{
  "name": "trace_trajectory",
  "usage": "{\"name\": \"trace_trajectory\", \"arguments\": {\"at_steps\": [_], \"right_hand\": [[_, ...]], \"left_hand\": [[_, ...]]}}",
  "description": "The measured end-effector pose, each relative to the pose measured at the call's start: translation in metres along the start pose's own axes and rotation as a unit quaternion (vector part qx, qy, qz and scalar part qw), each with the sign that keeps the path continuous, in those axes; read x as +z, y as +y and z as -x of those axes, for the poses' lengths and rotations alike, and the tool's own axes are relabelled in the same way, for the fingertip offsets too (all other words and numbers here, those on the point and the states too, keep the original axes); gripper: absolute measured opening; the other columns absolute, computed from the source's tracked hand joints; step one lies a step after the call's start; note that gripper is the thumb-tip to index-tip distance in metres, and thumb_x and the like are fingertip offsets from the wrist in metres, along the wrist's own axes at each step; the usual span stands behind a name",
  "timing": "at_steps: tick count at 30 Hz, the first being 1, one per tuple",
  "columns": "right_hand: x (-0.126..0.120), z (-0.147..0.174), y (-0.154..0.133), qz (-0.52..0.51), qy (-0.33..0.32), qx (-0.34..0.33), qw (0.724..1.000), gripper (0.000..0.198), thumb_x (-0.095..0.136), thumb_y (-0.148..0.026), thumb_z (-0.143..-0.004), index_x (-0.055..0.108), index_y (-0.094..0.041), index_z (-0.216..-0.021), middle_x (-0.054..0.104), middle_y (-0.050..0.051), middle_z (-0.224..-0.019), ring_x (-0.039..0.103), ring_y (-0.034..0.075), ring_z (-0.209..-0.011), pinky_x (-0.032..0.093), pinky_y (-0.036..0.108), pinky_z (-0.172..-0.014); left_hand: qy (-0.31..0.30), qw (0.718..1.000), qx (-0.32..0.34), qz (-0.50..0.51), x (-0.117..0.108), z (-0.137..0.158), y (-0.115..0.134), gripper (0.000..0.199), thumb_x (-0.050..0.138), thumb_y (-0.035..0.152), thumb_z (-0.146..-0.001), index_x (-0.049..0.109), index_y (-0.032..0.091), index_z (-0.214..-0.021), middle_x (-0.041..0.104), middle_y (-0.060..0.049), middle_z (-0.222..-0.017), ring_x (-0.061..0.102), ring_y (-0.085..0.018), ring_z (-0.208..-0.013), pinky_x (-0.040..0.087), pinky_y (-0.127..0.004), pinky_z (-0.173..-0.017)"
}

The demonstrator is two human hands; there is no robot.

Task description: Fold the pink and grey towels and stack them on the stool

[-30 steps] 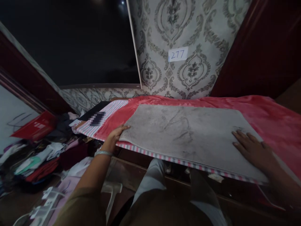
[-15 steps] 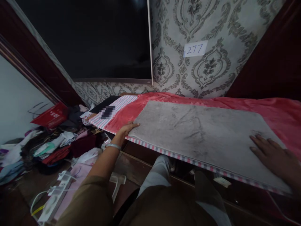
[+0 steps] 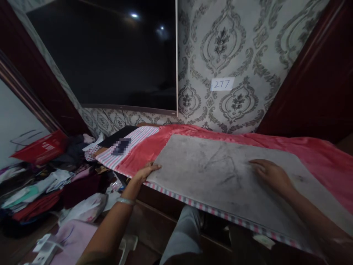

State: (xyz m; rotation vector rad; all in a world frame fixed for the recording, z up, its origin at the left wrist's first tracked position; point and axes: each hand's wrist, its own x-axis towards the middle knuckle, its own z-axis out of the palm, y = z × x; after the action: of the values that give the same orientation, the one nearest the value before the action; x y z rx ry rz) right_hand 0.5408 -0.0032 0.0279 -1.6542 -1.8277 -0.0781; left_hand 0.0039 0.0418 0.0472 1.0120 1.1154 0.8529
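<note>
A grey fleece-like cloth (image 3: 193, 173) with darker smudged streaks lies spread over a red plush blanket (image 3: 182, 129) on the table. At its near left corner rests my left hand (image 3: 145, 172), fingers stretched out and the thumb lying on the cloth's edge. My right hand (image 3: 271, 175) is over the right half of the cloth, fingers extended toward the middle, nothing held. Whether its fingertips touch the fabric is hard to tell. A checked pink, grey and white edge (image 3: 198, 203) runs along the cloth's near side.
A striped cloth (image 3: 145, 134) with a pixelated dark object (image 3: 121, 146) lies left of the blanket. Behind are a large black screen (image 3: 110, 55) and a paper marked 277 (image 3: 222, 84). Piled clothes (image 3: 35, 204), a red bag (image 3: 41, 147) and a white power strip (image 3: 45, 248) are at left.
My right hand has slid from the cloth's right end toward its middle. My left hand stays at the left corner. The view has tilted up slightly.
</note>
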Motion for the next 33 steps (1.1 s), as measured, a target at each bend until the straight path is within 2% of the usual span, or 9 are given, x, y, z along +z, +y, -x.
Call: {"name": "trace_trajectory", "arguments": {"at_steps": [4,6,9,12,16,18,21,30,33], "right_hand": [[0.051,-0.074,-0.078,-0.085,-0.087,-0.047,0.991,0.027,0.052,-0.030,-0.083,0.075,-0.023,-0.096,0.077,0.009,-0.100,0.073,0.025,-0.088,0.059,0.038,-0.081],[0.076,-0.108,-0.110,-0.098,-0.127,-0.055,0.985,0.026,0.057,-0.024,-0.081,0.076,-0.021,-0.098,0.077,0.009,-0.102,0.072,0.023,-0.088,0.058,0.035,-0.081],[0.112,-0.153,-0.146,-0.101,-0.170,-0.059,0.978,0.028,0.059,-0.016,-0.080,0.077,-0.020,-0.102,0.077,0.009,-0.106,0.072,0.022,-0.092,0.055,0.034,-0.087],[0.147,-0.189,-0.170,-0.097,-0.190,-0.064,0.975,0.035,0.059,-0.012,-0.081,0.075,-0.018,-0.112,0.077,0.009,-0.106,0.072,0.022,-0.096,0.055,0.034,-0.089],[0.187,-0.222,-0.191,-0.088,-0.217,-0.067,0.970,0.047,0.064,-0.013,-0.080,0.070,-0.017,-0.126,0.072,0.011,-0.123,0.068,0.025,-0.112,0.052,0.036,-0.097],[0.203,-0.234,-0.197,-0.081,-0.227,-0.064,0.968,0.053,0.065,-0.014,-0.081,0.066,-0.017,-0.133,0.068,0.012,-0.133,0.063,0.028,-0.121,0.049,0.037,-0.103],[0.222,-0.247,-0.206,-0.066,-0.241,-0.054,0.967,0.057,0.065,-0.014,-0.082,0.062,-0.019,-0.139,0.066,0.013,-0.135,0.062,0.031,-0.124,0.048,0.039,-0.104],[0.250,-0.267,-0.230,-0.035,-0.281,-0.058,0.957,0.051,0.058,-0.007,-0.085,0.065,-0.019,-0.134,0.065,0.011,-0.137,0.061,0.024,-0.125,0.045,0.028,-0.103],[0.254,-0.270,-0.233,-0.022,-0.287,-0.054,0.956,0.044,0.063,-0.010,-0.085,0.067,-0.018,-0.128,0.067,0.012,-0.134,0.063,0.023,-0.121,0.046,0.031,-0.103]], "left_hand": [[-0.005,0.999,0.042,-0.020,-0.003,0.004,-0.009,0.067,0.088,0.043,-0.059,0.071,0.009,-0.114,0.078,-0.012,-0.094,0.071,-0.022,-0.074,0.058,-0.031,-0.070],[-0.014,0.998,0.052,-0.026,-0.004,0.004,-0.013,0.070,0.087,0.048,-0.061,0.071,0.009,-0.116,0.078,-0.014,-0.097,0.072,-0.024,-0.076,0.058,-0.032,-0.071],[-0.019,0.997,0.061,-0.031,-0.004,0.002,-0.019,0.074,0.087,0.054,-0.060,0.071,0.008,-0.116,0.077,-0.015,-0.098,0.072,-0.026,-0.078,0.057,-0.033,-0.072],[0.002,0.997,0.075,-0.032,-0.003,-0.001,-0.025,0.079,0.088,0.057,-0.058,0.070,0.008,-0.117,0.077,-0.015,-0.101,0.072,-0.028,-0.083,0.057,-0.035,-0.075],[0.023,0.995,0.095,-0.019,0.000,-0.001,-0.028,0.086,0.086,0.062,-0.058,0.066,0.012,-0.125,0.075,-0.015,-0.112,0.070,-0.034,-0.103,0.057,-0.041,-0.086],[0.023,0.995,0.091,-0.027,0.002,0.003,-0.025,0.084,0.085,0.062,-0.061,0.066,0.013,-0.126,0.074,-0.015,-0.117,0.068,-0.035,-0.109,0.056,-0.042,-0.091],[0.026,0.994,0.092,-0.049,0.005,0.009,-0.020,0.078,0.082,0.063,-0.064,0.067,0.014,-0.123,0.072,-0.015,-0.122,0.067,-0.034,-0.112,0.054,-0.043,-0.097],[0.064,0.989,0.115,-0.060,0.005,0.003,-0.030,0.078,0.080,0.066,-0.064,0.069,0.015,-0.121,0.073,-0.015,-0.119,0.065,-0.036,-0.115,0.052,-0.045,-0.099],[0.070,0.989,0.109,-0.071,0.003,0.005,-0.031,0.078,0.078,0.067,-0.065,0.069,0.014,-0.121,0.073,-0.016,-0.118,0.064,-0.036,-0.118,0.052,-0.044,-0.100]]}}
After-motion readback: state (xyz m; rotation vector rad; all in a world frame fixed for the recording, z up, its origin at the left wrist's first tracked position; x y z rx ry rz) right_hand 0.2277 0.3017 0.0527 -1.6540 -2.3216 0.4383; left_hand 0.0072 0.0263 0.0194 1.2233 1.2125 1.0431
